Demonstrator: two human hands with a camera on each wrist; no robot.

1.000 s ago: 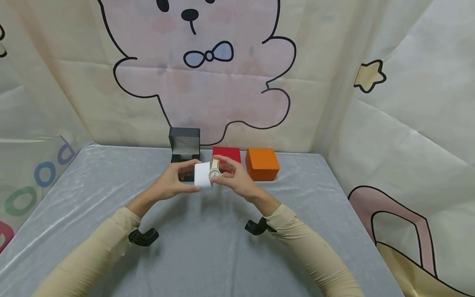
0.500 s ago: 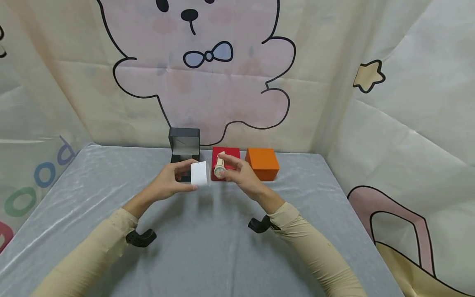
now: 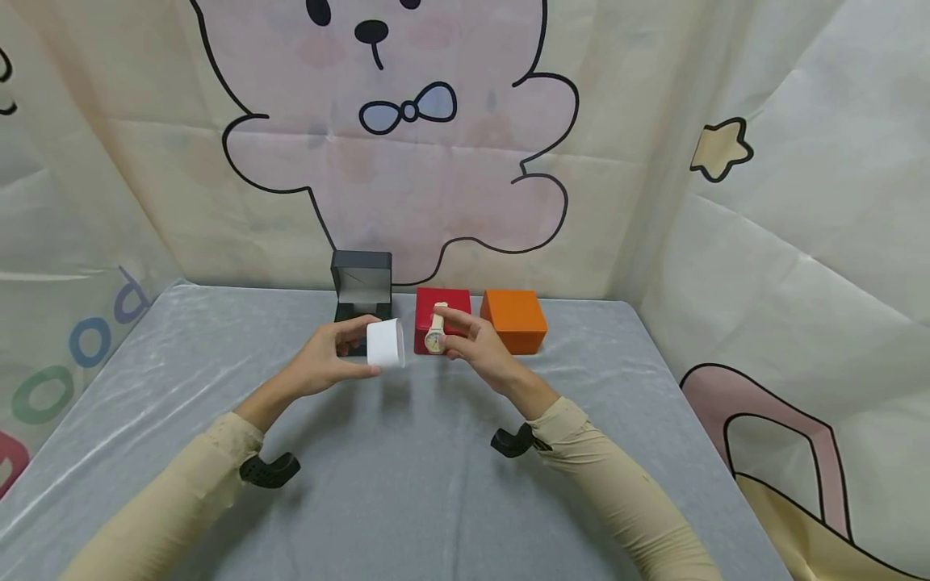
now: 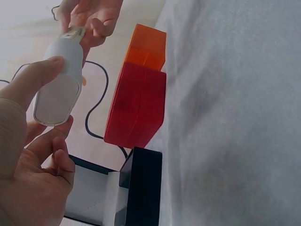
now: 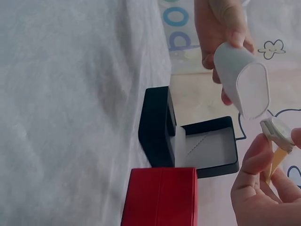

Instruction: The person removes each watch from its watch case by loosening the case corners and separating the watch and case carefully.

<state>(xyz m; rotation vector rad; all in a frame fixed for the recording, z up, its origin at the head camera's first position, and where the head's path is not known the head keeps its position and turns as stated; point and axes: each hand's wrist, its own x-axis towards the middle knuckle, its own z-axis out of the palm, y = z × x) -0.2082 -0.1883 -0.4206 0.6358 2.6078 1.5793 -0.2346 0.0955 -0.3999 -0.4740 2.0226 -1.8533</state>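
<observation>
A white watch pillow (image 3: 385, 344), oval at its ends, is gripped in my left hand (image 3: 327, 355) between thumb and fingers. My right hand (image 3: 479, 345) pinches a wristwatch (image 3: 434, 335) with a pale band and round dial. Pillow and watch are apart, side by side above the table, and the right wrist view shows the watch (image 5: 277, 133) just off the pillow's end face (image 5: 254, 92). Behind the left hand stands a dark watch box (image 3: 362, 278) with its lid raised, its lower part mostly hidden by that hand in the head view.
A closed red box (image 3: 423, 323) stands behind the watch, right of the dark box. To its right is an orange box (image 3: 513, 321). All stand along the back of a table with a grey-blue cloth (image 3: 392, 484), before a printed curtain (image 3: 465, 186).
The watch has come off the white pillow's end. My right hand has moved right with the watch, while my left hand has shifted slightly left with the pillow.
</observation>
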